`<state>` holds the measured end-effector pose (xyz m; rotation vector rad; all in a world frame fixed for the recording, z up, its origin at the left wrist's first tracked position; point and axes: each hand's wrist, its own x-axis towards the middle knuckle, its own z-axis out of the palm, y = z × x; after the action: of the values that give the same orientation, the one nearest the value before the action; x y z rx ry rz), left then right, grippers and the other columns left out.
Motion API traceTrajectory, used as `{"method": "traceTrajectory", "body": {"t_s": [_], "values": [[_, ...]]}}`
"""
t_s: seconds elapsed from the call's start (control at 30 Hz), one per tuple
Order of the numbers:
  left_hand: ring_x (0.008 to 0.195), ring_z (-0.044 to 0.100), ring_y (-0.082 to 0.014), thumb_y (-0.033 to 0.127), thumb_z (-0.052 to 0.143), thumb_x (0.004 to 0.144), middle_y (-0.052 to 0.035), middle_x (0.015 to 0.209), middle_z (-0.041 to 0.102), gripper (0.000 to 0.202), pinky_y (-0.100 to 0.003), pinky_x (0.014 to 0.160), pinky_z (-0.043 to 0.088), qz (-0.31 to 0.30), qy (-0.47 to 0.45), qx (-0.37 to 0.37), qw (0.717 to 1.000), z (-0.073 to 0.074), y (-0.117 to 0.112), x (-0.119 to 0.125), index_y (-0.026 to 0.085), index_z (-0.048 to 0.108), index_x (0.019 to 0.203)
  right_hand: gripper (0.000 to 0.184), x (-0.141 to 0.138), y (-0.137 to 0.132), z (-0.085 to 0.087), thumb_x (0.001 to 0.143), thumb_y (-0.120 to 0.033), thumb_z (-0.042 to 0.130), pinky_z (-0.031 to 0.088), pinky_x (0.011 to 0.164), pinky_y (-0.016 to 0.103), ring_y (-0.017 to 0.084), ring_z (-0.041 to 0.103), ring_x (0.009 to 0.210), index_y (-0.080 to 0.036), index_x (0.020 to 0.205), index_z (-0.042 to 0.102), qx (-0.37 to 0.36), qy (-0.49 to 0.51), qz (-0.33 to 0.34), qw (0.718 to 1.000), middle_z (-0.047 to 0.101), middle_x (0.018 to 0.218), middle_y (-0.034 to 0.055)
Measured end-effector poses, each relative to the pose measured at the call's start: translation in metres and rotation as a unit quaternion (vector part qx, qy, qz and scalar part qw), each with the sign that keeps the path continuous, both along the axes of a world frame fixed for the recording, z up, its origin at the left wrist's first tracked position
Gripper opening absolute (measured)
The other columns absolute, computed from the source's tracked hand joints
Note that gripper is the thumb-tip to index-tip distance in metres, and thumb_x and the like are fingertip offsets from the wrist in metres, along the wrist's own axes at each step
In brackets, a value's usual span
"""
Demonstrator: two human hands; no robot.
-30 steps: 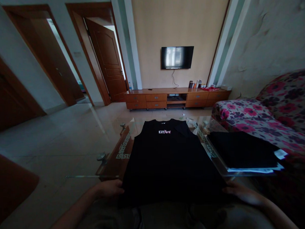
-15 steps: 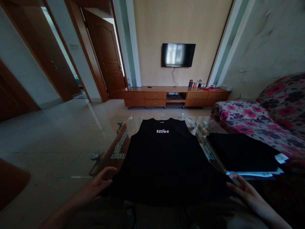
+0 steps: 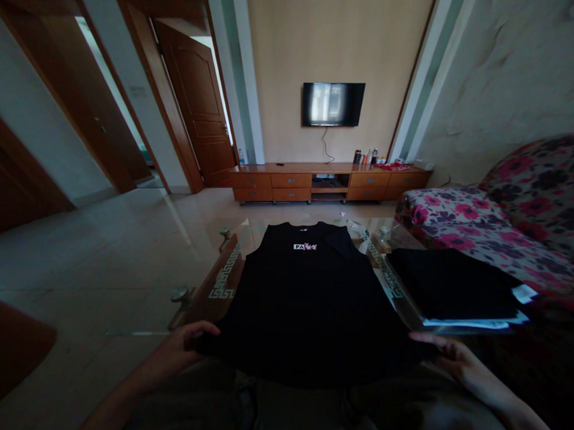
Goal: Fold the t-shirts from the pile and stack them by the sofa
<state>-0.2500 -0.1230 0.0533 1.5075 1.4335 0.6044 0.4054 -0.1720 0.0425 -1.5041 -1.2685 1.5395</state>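
A black T-shirt (image 3: pixel 303 296) lies spread over the glass table, its neckline at the far end and a small white and pink print on the chest. My left hand (image 3: pixel 190 344) is closed on the near left corner of its hem. On the opposite side, my right hand (image 3: pixel 445 354) pinches the near right corner. Between the two hands the hem sags a little over the table's near edge. The sleeves are not spread out; a darker fold shows near the right shoulder.
Right of the shirt, a folded black stack (image 3: pixel 454 284) with a white label rests on light-coloured sheets. The glass table (image 3: pixel 227 267) has a key-pattern border. A flowered sofa (image 3: pixel 494 226) stands at right. Beyond are a low wooden cabinet (image 3: pixel 290 183) and a wall television (image 3: pixel 334 104).
Both hands have closed more firmly on the hem corners. My right hand has shifted slightly inward with its corner, and the hem's sides are lifted a little.
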Motion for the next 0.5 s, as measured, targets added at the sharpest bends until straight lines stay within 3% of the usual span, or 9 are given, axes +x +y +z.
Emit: {"method": "traceTrajectory", "body": {"t_s": [0.07, 0.13, 0.27, 0.37, 0.5], "values": [[0.1, 0.066, -0.0292, 0.052, 0.073, 0.073, -0.0047, 0.098, 0.072, 0.037, -0.038, 0.09, 0.054, 0.01, 0.024, 0.035, 0.999, 0.0, 0.004, 0.001, 0.022, 0.072, 0.095, 0.071, 0.001, 0.004, -0.003, 0.075, -0.055, 0.077, 0.057, 0.07, 0.033, 0.023, 0.071, 0.072, -0.019, 0.134, 0.065, 0.007, -0.024, -0.004, 1.0, 0.076, 0.083, 0.0058], [0.1, 0.065, -0.0286, 0.059, 0.069, 0.077, -0.0048, 0.098, 0.071, 0.038, -0.037, 0.091, 0.053, 0.019, 0.052, 0.087, 0.995, 0.003, 0.007, 0.001, 0.022, 0.072, 0.087, 0.064, 0.002, 0.008, -0.003, 0.075, -0.063, 0.074, 0.058, 0.08, 0.035, 0.027, 0.072, 0.086, -0.018, 0.122, 0.073, 0.03, -0.04, -0.013, 0.999, 0.077, 0.092, 0.0084], [0.121, 0.058, -0.0309, 0.061, 0.071, 0.076, -0.0068, 0.124, 0.068, 0.04, -0.038, 0.105, 0.047, 0.021, 0.074, 0.167, 0.983, 0.015, 0.004, -0.003, 0.024, 0.076, 0.093, 0.05, 0.003, 0.01, 0.004, 0.078, -0.066, 0.071, 0.052, 0.101, 0.038, 0.034, 0.065, 0.115, -0.019, 0.094, 0.08, 0.114, -0.099, -0.042, 0.988, 0.073, 0.117, 0.0113], [0.13, 0.055, -0.031, 0.06, 0.069, 0.081, -0.0044, 0.135, 0.066, 0.043, -0.041, 0.113, 0.041, 0.011, 0.01, 0.141, 0.99, 0.02, -0.002, -0.009, 0.029, 0.076, 0.109, 0.046, 0.006, 0.004, 0.013, 0.078, -0.058, 0.075, 0.047, 0.109, 0.04, 0.035, 0.057, 0.129, -0.024, 0.109, 0.079, 0.126, -0.078, -0.05, 0.988, 0.067, 0.133, 0.0097], [0.116, 0.064, -0.0336, 0.066, 0.074, 0.072, -0.0061, 0.114, 0.075, 0.052, -0.044, 0.106, 0.049, 0.088, -0.019, 0.111, 0.99, 0.016, -0.011, -0.021, 0.026, 0.077, 0.105, 0.05, 0.014, -0.011, 0.026, 0.081, -0.056, 0.073, 0.052, 0.101, 0.044, 0.035, 0.067, 0.111, -0.025, 0.12, 0.075, 0.085, -0.031, -0.035, 0.995, 0.075, 0.116, 0.0102]]}}
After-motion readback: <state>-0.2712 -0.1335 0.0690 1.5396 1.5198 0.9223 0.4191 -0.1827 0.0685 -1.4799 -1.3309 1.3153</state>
